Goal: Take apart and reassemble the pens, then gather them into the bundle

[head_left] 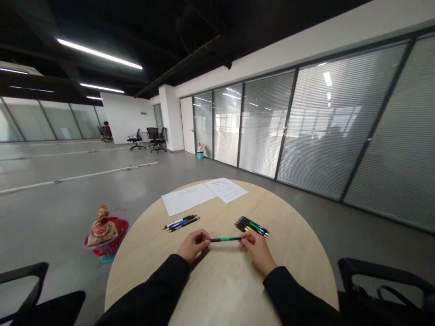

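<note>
Both my hands hold one teal pen (224, 239) level above the round wooden table (299, 253). My left hand (193, 244) pinches its left end and my right hand (255, 246) pinches its right end, fingers closed. A small bunch of pens (181, 222) with blue and white barrels lies just beyond my left hand. Another bunch of pens (252, 226), black, green and yellow, lies just beyond my right hand. Two sheets of paper (204, 194) rest at the table's far edge.
A red basket (109, 244) holding a tied bag stands on the floor left of the table. Black chairs sit at the lower left (23, 294) and lower right (380, 280). Glass partitions with blinds run along the right. Office chairs stand far back.
</note>
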Available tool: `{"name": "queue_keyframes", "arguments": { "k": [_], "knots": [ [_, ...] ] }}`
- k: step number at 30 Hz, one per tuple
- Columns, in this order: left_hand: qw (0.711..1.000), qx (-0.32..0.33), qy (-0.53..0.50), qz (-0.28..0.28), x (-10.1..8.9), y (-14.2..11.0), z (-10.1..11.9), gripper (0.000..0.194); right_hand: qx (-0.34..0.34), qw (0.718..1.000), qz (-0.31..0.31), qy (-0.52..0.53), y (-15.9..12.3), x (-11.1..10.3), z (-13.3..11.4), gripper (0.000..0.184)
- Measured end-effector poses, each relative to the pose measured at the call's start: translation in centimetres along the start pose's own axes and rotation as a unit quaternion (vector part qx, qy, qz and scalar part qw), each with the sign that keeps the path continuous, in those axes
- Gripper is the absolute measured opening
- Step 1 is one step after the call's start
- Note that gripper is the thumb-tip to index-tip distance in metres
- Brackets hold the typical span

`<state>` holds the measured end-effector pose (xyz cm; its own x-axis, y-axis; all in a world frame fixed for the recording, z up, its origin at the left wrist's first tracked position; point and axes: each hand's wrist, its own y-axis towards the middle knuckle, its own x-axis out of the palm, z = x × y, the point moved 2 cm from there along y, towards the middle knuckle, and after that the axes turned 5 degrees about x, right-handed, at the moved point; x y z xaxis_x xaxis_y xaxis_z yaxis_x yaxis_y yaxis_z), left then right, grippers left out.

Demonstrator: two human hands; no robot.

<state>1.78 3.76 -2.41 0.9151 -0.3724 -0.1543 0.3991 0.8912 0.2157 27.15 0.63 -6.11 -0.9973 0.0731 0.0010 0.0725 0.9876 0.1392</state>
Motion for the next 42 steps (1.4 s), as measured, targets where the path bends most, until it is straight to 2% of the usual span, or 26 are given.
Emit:
{"name": "queue_keyframes", "arguments": {
  "k": [13, 26, 42],
  "knots": [
    [1.000, -0.003, 0.014, 0.009, 0.06, -0.15, 0.42, 0.029, 0.011, 1.000, 0.006, 0.004, -0.24, -0.01, -0.01, 0.032],
    [1.000, 0.001, 0.027, 0.006, -0.08, -0.34, 0.80, 0.031, 0.032, 0.999, -0.019, 0.006, -0.62, -0.05, -0.40, 0.033],
    [1.000, -0.004, 0.027, 0.013, -0.14, -0.42, 0.97, 0.030, 0.020, 1.000, -0.014, 0.005, -0.72, 0.19, -0.42, 0.020]
  ]
}}
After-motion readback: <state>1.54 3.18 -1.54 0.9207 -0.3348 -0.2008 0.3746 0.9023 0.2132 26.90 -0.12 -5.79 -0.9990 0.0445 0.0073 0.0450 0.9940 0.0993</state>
